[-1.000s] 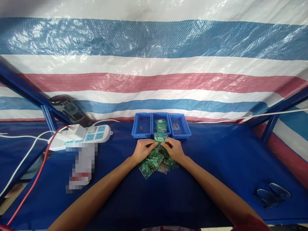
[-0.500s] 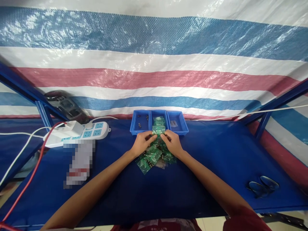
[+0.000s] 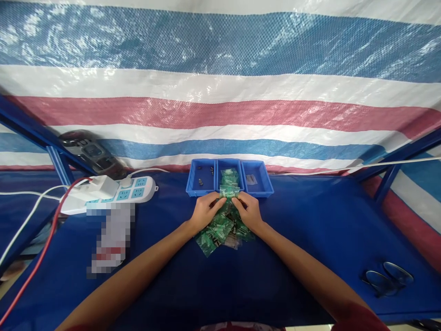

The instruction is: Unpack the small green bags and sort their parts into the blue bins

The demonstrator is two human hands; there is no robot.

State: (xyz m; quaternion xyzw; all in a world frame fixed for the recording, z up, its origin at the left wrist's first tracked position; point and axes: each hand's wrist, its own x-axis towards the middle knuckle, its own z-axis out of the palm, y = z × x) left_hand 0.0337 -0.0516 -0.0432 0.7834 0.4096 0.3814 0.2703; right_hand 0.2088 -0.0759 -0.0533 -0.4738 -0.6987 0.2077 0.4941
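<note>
Between my two hands is a small green plastic bag (image 3: 228, 190), pinched at its left side by my left hand (image 3: 206, 210) and at its right side by my right hand (image 3: 249, 210). Both hands have thumbs pressed against the fingers. Beneath and in front of them lies a pile of similar green bags (image 3: 216, 232) with small parts inside. Just beyond the hands, the middle blue bin (image 3: 218, 162) holds more green bags. Small metal parts (image 3: 200, 182) sit in the left blue bin (image 3: 188, 181), and a small clear bag (image 3: 251, 179) in the right blue bin (image 3: 268, 184).
A white power strip (image 3: 138, 189) with plugs and cables stands at the left, near a dark packaged object (image 3: 93, 151). Eyeglasses (image 3: 389, 277) lie on the blue table (image 3: 310, 220) at the right. A striped sheet (image 3: 220, 115) hangs behind.
The camera view has shifted slightly. Both hands keep their pinch on the green bag in front of the bins, with little other visible movement.
</note>
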